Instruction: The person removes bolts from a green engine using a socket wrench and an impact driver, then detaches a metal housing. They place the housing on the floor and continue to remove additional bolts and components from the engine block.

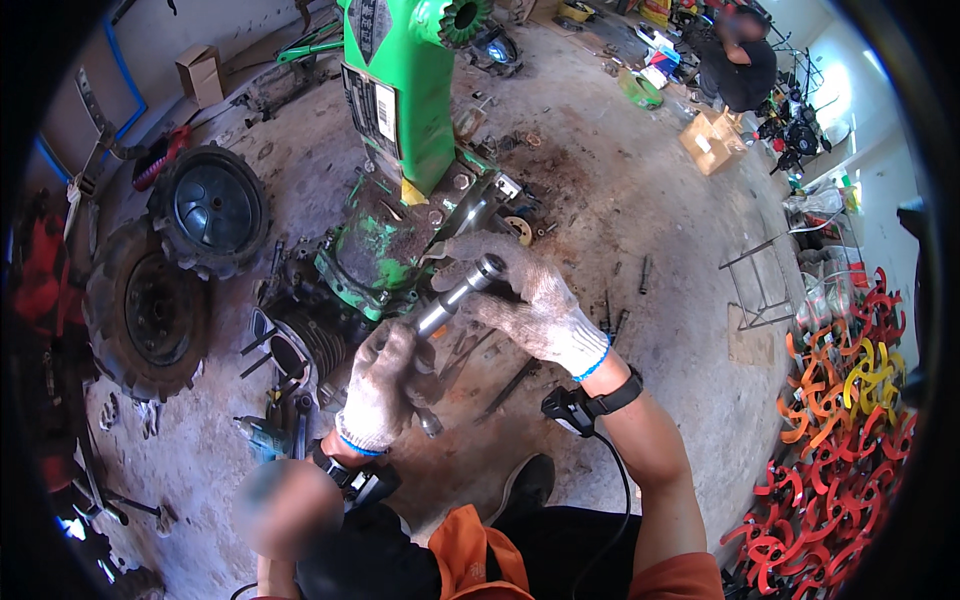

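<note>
"Step in hand, would you say?"

"Handling a bright metal cylinder (445, 308), I think. Perhaps it's being looked over, perhaps lined up; one moment doesn't settle which."

"Where is it exactly?"

"Held up just in front of the green machine (425, 120), slanting, with its dark end up and to the right."

"And the hands?"

"Both gloved. The left hand (375, 385) is curled firmly around the lower end. The right hand (530, 300) curves around the upper end, thumb below and fingers above, but I can't tell whether it grips."

"Anything else close by?"

"A second metal piece (430, 422) shows below the left hand; I can't tell if that's held too. The finned engine part (322, 345) sits near, to the left."

"So what does the next move call for?"

"My judgement: keep the left grip firm and get a sure hold with the right before turning or shifting it. Smooth metal could slide in knitted gloves, and the machine leaves little room beyond those fingertips."
</note>
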`<state>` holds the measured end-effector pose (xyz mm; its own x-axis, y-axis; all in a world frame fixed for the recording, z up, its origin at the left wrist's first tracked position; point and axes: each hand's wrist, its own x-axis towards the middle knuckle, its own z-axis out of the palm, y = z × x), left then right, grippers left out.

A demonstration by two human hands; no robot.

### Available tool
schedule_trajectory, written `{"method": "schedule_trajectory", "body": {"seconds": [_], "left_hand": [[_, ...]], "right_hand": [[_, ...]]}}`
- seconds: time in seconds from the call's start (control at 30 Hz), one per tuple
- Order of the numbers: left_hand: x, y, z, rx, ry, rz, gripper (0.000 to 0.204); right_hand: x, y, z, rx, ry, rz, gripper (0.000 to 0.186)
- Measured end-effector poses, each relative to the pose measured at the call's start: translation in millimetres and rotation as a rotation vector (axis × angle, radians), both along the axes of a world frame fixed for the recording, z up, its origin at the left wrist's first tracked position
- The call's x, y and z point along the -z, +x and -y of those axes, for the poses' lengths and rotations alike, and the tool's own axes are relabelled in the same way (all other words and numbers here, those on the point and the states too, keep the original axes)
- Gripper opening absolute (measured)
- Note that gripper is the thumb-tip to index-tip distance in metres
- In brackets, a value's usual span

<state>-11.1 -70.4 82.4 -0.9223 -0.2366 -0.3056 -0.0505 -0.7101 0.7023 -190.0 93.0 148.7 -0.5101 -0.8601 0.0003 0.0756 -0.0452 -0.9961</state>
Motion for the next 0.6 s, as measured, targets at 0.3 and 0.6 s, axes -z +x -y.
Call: {"method": "schedule_trajectory", "body": {"seconds": [0.3,0.6], "left_hand": [[2,1,-1,0.021,0.106,0.064,0.045],[8,0,-4,0.042,0.117,-0.034,0.046]], "right_hand": [[2,1,0,0.04,-0.06,0.041,0.056],[-29,-7,-7,0.089,-0.096,-0.03,0.038]]}}
